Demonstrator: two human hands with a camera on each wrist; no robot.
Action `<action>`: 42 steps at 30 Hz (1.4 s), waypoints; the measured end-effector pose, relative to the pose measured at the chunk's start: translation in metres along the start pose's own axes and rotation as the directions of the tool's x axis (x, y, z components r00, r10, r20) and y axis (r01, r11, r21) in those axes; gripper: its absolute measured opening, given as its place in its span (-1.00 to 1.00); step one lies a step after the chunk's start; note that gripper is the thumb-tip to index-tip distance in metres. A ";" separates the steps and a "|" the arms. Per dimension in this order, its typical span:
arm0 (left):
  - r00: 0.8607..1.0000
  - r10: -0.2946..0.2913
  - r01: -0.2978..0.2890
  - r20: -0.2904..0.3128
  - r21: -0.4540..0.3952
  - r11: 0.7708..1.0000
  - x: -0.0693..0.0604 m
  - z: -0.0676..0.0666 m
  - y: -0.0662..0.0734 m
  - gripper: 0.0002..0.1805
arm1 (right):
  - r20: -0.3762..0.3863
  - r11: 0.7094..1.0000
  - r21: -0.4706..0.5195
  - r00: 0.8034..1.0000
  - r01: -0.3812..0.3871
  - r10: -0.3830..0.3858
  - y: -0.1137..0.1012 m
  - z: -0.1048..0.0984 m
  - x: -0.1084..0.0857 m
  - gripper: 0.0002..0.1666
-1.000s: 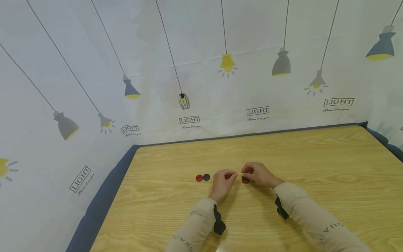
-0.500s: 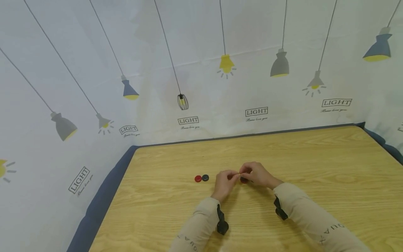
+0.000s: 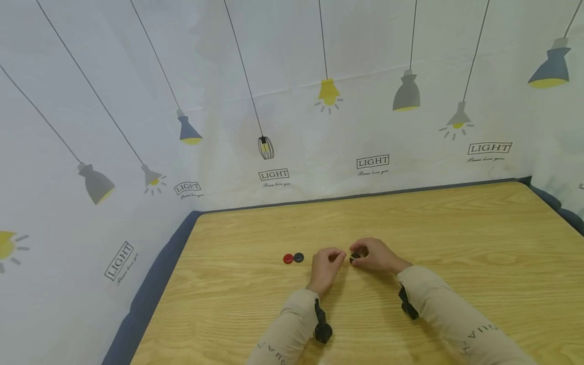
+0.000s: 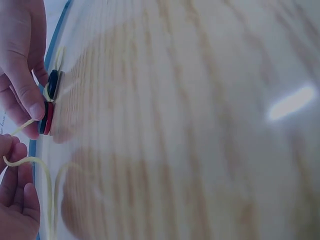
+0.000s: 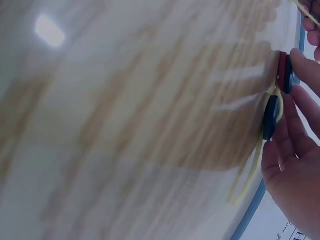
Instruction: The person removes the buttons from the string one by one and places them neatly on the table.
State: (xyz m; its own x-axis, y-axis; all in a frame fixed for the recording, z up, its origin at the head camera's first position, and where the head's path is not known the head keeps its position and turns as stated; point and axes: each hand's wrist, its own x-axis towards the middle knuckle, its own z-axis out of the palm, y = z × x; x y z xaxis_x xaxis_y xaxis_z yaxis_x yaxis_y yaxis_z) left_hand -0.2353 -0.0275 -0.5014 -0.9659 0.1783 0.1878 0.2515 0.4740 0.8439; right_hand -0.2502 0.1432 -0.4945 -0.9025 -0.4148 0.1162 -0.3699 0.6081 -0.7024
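L hand (image 3: 326, 267) pinches yellow cord (image 4: 48, 187) – R hand (image 3: 376, 256) grips black disc (image 5: 289, 77) atop red disc (image 5: 282, 70) – prob. to stop both sliding under tension.

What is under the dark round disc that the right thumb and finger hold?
A round red disc shows edge-on directly under the dark round disc gripped by the right hand, in both wrist views. The dark disc covers its top; its underside cannot be seen.
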 end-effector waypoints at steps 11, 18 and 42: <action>0.999 0.003 -0.003 -0.051 0.002 1.000 -0.002 0.000 -0.001 -0.88 | 0.078 0.999 0.002 0.996 0.037 -0.037 0.002 0.000 0.001 -0.63; 0.998 0.006 -0.006 -0.062 -0.006 1.000 -0.002 0.000 -0.006 -0.88 | 0.106 0.999 0.013 0.993 0.041 -0.042 0.000 0.003 0.004 -0.73; 0.998 0.001 -0.002 -0.066 -0.004 1.000 -0.002 -0.003 -0.006 -0.89 | 0.044 0.996 0.081 0.998 0.030 -0.033 -0.006 0.003 0.003 -0.76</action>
State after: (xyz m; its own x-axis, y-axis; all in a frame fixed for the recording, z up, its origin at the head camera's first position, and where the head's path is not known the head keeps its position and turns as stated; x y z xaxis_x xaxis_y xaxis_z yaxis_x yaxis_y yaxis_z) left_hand -0.2351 -0.0328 -0.5052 -0.9675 0.1218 0.2215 0.2527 0.4699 0.8458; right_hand -0.2503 0.1361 -0.4916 -0.8789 -0.4645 0.1082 -0.3775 0.5388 -0.7531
